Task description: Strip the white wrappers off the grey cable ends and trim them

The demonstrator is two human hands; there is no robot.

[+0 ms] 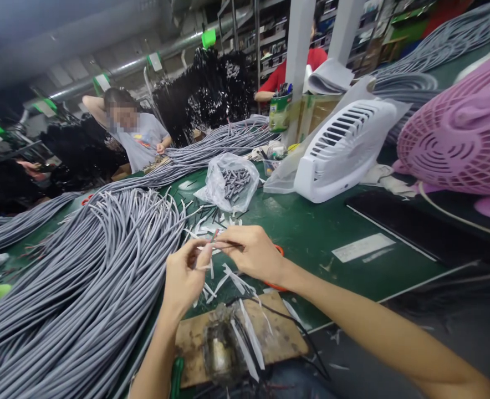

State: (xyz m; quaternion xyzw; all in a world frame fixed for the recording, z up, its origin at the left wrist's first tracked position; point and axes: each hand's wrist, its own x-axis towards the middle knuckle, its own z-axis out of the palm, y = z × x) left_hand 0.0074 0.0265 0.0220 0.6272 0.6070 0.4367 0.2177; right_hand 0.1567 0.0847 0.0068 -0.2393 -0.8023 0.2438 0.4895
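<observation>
Over the green table my left hand (187,280) and my right hand (253,255) meet, thumbs and fingers pinched together. Between the fingertips shows a thin wire end (214,235) with a bit of red; most of it is hidden by the fingers. Beside my left hand lies a big bundle of grey cables (116,255) with stripped ends. White strips (234,280) are scattered beneath both hands. Part of an orange handle (279,250) pokes out behind my right wrist. Nearest me is a wooden board (190,338) carrying a round metal part (222,352).
A clear bag (214,180) of short grey pieces lies ahead. To the right are a white fan (336,149), a pink fan (457,133) and a black flat panel (411,221). Across the table sits a person in grey (145,130); another wears red (278,77).
</observation>
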